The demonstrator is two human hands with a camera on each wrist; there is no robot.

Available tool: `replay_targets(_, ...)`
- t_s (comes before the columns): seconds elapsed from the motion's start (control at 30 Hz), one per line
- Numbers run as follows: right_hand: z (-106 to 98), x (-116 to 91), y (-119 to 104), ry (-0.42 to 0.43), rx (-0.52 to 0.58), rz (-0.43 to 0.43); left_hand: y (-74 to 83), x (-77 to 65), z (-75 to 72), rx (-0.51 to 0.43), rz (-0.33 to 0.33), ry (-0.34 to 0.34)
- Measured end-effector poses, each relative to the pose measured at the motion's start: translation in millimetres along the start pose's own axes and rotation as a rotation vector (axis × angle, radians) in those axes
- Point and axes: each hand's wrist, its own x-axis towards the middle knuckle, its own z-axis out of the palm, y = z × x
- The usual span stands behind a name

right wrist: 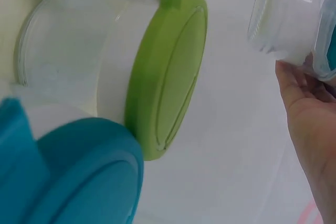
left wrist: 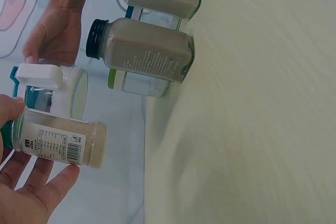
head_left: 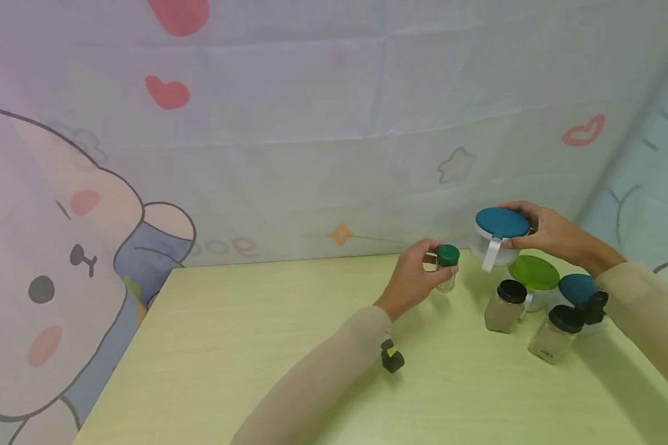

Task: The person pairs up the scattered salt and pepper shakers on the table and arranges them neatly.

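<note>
My left hand [head_left: 412, 278] grips a small spice jar [left wrist: 58, 137] upright, thumb on one side and fingers on the other. Its lid is green, and a label with a barcode shows on the clear side over a tan filling. Right beside it, my right hand [head_left: 556, 235] holds a clear, white-collared seasoning pot [head_left: 501, 222] with a blue lid and a white handle, raised off the table. The pot's handle points toward me. In the right wrist view, the fingers meet the pot's clear wall; part of the pot is out of frame.
Below the right arm stand a green-lidded pot [head_left: 534, 272], another blue-lidded pot [head_left: 579, 287] and two black-lidded jars, a nearer jar [head_left: 551, 342] and a farther jar [head_left: 502, 312]. A printed cloth [head_left: 312, 123] hangs behind the pale table [head_left: 245, 346].
</note>
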Motion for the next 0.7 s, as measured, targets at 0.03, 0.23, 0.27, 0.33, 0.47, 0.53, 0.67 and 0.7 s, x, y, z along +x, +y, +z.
replay_targets(0.03, 0.0, -0.8, -0.5, 0.006, 0.002, -0.002, 0.8, -0.5, -0.3, -0.005, -0.001, 0.000)
replay_targets(0.23, -1.3, -4.0, -7.5, 0.021, -0.010, 0.004, 4.6, -2.6, -3.4, -0.014, -0.005, 0.005)
replay_targets(0.27, -1.5, -4.6, -8.9, 0.025, -0.014, 0.005, 5.0, -2.8, -3.9, -0.012, -0.003, 0.005)
replay_targets(0.33, -1.7, -5.2, -11.8, 0.030, -0.023, 0.003, 5.5, -3.6, -5.5, -0.011, 0.000, 0.006)
replay_targets(0.47, -1.1, -7.0, -16.1, 0.033, -0.032, -0.004, 6.2, -5.4, -8.2, -0.011, 0.003, 0.005)
replay_targets(0.53, -0.7, -7.9, -17.9, 0.033, -0.036, -0.005, 6.5, -6.3, -9.7, -0.014, 0.001, 0.003)
replay_targets(0.67, 0.9, -10.2, -22.9, 0.043, -0.050, -0.006, 8.3, -8.6, -13.5, -0.006, 0.001, -0.002)
replay_targets(0.7, 1.2, -11.3, -24.6, 0.045, -0.052, -0.008, 9.0, -9.4, -14.4, -0.005, 0.001, -0.002)
